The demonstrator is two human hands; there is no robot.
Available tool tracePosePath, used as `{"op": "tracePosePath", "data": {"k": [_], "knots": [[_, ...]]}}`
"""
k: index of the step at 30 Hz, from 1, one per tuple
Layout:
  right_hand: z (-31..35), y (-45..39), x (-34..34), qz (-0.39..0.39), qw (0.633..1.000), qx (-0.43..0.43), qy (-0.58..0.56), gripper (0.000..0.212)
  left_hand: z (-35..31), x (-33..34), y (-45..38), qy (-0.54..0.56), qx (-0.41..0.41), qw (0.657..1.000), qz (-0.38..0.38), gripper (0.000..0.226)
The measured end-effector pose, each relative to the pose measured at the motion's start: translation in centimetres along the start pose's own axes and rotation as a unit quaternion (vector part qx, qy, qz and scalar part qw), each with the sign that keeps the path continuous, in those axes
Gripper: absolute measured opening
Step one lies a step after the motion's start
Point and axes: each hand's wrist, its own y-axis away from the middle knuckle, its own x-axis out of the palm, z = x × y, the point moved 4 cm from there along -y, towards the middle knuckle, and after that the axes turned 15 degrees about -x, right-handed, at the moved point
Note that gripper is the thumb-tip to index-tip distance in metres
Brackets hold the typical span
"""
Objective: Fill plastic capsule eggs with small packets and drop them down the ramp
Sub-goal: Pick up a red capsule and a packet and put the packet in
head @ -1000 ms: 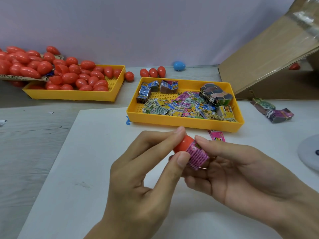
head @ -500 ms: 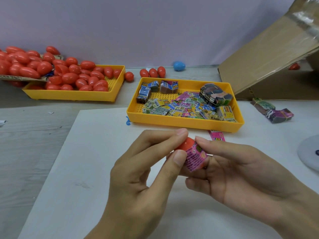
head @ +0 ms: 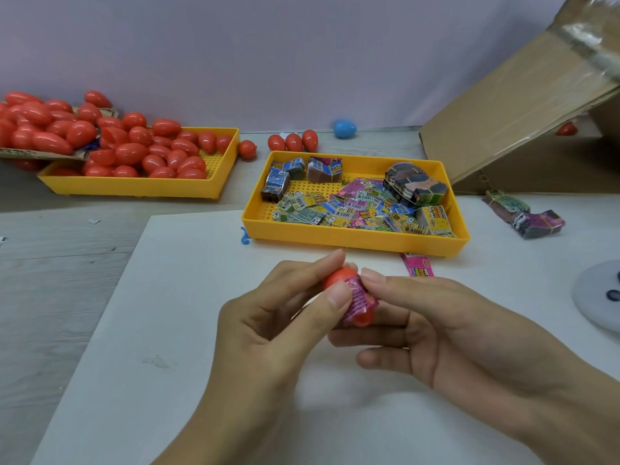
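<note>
1. Both hands meet over the white worktop (head: 167, 330); left hand (head: 268, 333) pinches the red capsule egg (head: 339, 276); right hand (head: 446, 333) grips the pink packet (head: 360, 297) stuffed in it.
2. Behind, a yellow tray (head: 352, 238) of packets; cardboard ramp (head: 510, 105) far right.

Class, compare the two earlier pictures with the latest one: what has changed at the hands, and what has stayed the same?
The pink packet has been pushed deeper between the red egg halves, which have closed in around it. The left hand and right hand still grip the egg, the left thumb now pressing on the packet. The packet tray, egg tray and cardboard ramp have not moved.
</note>
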Motion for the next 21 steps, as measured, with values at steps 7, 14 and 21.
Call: {"op": "tracePosePath", "data": {"k": [7, 14, 21], "knots": [[-0.1, -0.2, -0.1, 0.002, 1.0, -0.009, -0.017, 0.035, 0.3, 0.3, 0.1, 0.025, -0.006, 1.0, 0.017, 0.032], [0.0, -0.3, -0.3, 0.004, 1.0, -0.002, -0.006, 0.036, 0.1, -0.1, -0.2, -0.012, -0.011, 1.0, 0.014, 0.03], [0.7, -0.2, 0.0, -0.02, 0.998, -0.035, 0.043, 0.031, -1.0, 0.3, 0.2, -0.109, 0.044, 0.991, 0.067, 0.039]]}}
